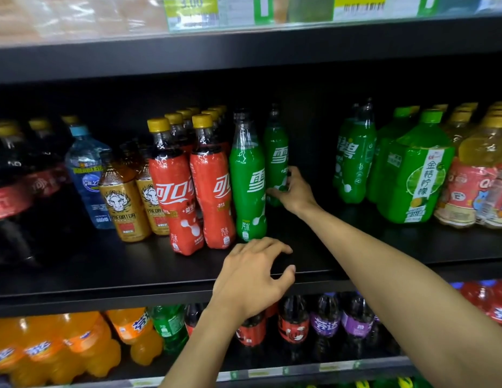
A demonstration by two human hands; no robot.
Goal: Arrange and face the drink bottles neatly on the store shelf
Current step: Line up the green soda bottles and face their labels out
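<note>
On the black middle shelf [132, 273] stands a green Sprite bottle [248, 177] at the front, beside two red cola bottles [174, 189]. Behind it a second green Sprite bottle [276, 155] stands further back; my right hand [293, 191] grips its lower part, arm stretched deep into the shelf. My left hand [254, 273] hovers above the shelf's front edge, just below the front Sprite bottle, fingers loosely curved and holding nothing. Another Sprite bottle [356, 161] stands apart to the right, leaving a gap of bare shelf.
Gold Predator bottles [123, 203], a blue water bottle [87, 172] and dark cola bottles [9, 191] fill the left. Green lime-drink bottles [412, 175] and yellow tea bottles [479, 169] stand right. The shelf above carries price tags [191, 11]. Orange and purple Fanta bottles sit on the shelf below.
</note>
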